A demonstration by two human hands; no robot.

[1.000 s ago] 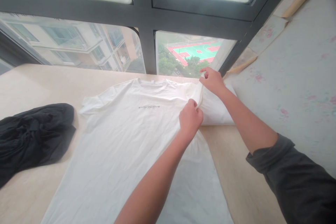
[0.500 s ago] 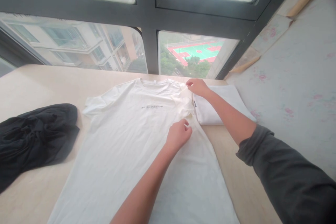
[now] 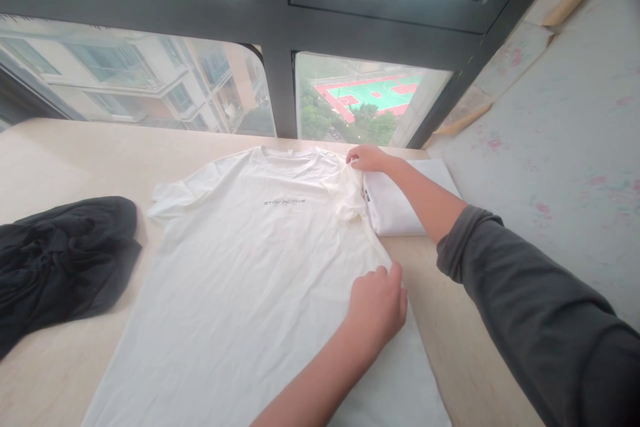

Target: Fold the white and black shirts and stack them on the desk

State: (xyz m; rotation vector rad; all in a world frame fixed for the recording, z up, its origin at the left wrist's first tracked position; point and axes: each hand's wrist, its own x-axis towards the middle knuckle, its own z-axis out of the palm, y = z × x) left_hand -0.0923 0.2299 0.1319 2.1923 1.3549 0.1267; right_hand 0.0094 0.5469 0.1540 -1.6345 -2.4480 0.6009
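A white T-shirt [image 3: 235, 267] with small dark lettering across its chest lies spread out, neckline toward the window. My right hand [image 3: 371, 159] pinches the cloth at the shirt's right shoulder, where the sleeve is folded inward and bunched. Lower down, my left hand [image 3: 379, 303] has its fingers curled at the shirt's right side edge, closed on the fabric; the fingertips are partly hidden. Just beyond that edge, a folded white garment [image 3: 400, 203] with a small dark tag lies partly under my right forearm.
On the left, a crumpled black cloth [image 3: 70, 260] rests on the pale ledge [image 3: 75, 153]. Dark window frames [image 3: 277, 73] rise along the back edge. A flower-patterned wall [image 3: 560, 180] borders the right side.
My left hand has moved right and nearer to me, from over the shirt to its side edge, where it has closed. My right hand stays at the shoulder. The view has shifted slightly.
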